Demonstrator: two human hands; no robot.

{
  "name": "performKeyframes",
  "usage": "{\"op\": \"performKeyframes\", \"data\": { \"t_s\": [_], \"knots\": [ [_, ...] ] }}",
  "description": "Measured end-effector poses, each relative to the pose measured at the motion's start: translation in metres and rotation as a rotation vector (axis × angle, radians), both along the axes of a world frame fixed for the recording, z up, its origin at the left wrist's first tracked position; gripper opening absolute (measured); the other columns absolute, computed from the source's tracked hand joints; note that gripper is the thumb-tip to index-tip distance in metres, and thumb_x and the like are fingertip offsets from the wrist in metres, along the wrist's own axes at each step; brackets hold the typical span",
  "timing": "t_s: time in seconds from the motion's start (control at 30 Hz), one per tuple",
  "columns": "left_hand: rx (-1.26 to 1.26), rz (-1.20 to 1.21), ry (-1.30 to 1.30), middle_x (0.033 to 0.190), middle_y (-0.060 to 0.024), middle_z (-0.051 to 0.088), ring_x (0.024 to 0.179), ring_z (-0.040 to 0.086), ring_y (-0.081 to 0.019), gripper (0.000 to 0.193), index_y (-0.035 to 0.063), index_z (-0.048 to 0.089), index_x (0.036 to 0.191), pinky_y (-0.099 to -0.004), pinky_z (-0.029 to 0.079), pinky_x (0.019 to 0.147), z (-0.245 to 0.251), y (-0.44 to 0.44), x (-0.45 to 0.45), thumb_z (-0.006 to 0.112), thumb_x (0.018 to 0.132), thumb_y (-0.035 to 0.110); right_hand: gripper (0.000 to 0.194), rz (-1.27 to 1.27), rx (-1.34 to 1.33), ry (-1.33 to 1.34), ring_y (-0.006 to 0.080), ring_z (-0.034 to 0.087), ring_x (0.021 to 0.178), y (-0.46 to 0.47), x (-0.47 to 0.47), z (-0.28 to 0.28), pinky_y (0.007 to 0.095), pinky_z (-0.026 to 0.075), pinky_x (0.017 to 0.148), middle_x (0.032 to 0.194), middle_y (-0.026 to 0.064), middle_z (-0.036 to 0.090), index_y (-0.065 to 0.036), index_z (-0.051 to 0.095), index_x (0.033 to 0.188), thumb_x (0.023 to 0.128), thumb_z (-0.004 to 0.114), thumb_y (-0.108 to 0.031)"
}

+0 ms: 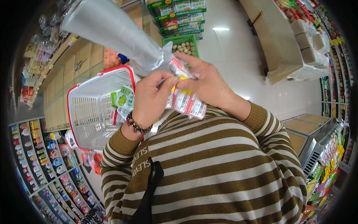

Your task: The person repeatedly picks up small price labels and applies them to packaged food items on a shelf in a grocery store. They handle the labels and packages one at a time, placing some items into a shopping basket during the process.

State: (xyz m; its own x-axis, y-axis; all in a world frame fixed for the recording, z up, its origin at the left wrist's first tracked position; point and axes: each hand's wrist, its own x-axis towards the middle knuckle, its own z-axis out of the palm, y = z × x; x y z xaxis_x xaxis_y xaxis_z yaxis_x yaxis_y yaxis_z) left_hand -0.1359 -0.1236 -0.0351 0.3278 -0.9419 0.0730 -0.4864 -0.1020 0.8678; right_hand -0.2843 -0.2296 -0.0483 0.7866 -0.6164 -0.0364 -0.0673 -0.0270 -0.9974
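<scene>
Between my two hands are several red-and-white price tags (183,99) with barcodes and yellow patches, fanned out in front of my chest. My left hand (151,96), with beaded bracelets at the wrist, pinches their edge with thumb and forefinger. From the other side my right hand (211,84) grips them, its thumb tip meeting my left thumb and its forefinger stretched out along the top tag. Just beyond my hands slants a large roll of shiny plastic film (114,33). My palms hide part of the tags.
A white shopping basket with a red rim (73,117) stands at left, holding green-and-white packets (124,98). Ahead are a green crate (197,50) of eggs and stacked green cartons (181,16). Stocked shelves (53,165) line the left; a covered counter (268,44) stands right.
</scene>
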Motion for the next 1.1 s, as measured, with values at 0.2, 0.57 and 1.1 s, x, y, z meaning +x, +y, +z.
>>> {"op": "performKeyframes", "data": {
  "t_s": [0.2, 0.57, 1.1],
  "knots": [
    [0.162, -0.039, 0.451, 0.076, -0.0010, 0.065, 0.068, 0.054, -0.0044, 0.023, -0.0015, 0.065, 0.094, -0.0221, 0.044, 0.059, -0.001, -0.002, 0.018, 0.066, 0.090, 0.021, 0.059, -0.029, 0.031, -0.018, 0.0169, 0.063, 0.087, 0.000, -0.001, 0.001, 0.0300, 0.052, 0.076, 0.107, 0.0167, 0.065, 0.001, 0.046, 0.134, 0.080, 0.068, -0.004],
    [0.148, 0.000, 0.332, 0.077, -0.0014, 0.065, 0.068, 0.054, -0.0048, 0.022, -0.0018, 0.065, 0.093, -0.0223, 0.044, 0.060, -0.004, 0.002, 0.023, 0.070, 0.087, 0.019, 0.047, -0.031, 0.272, -0.099, 0.0114, 0.064, 0.086, -0.003, 0.004, 0.006, 0.0261, 0.053, 0.074, 0.102, 0.0105, 0.066, 0.003, 0.053, 0.124, 0.081, 0.071, -0.004],
    [0.086, 0.037, 0.478, 0.084, -0.0026, 0.067, 0.073, 0.057, -0.0039, 0.016, -0.0022, 0.065, 0.095, -0.0211, 0.047, 0.064, -0.011, 0.001, 0.017, 0.068, 0.088, 0.012, 0.034, -0.030, 0.319, -0.049, 0.0108, 0.064, 0.084, -0.005, 0.003, 0.004, 0.0249, 0.054, 0.072, 0.097, 0.0086, 0.066, 0.003, 0.057, 0.111, 0.081, 0.070, 0.001]
  ]
}}
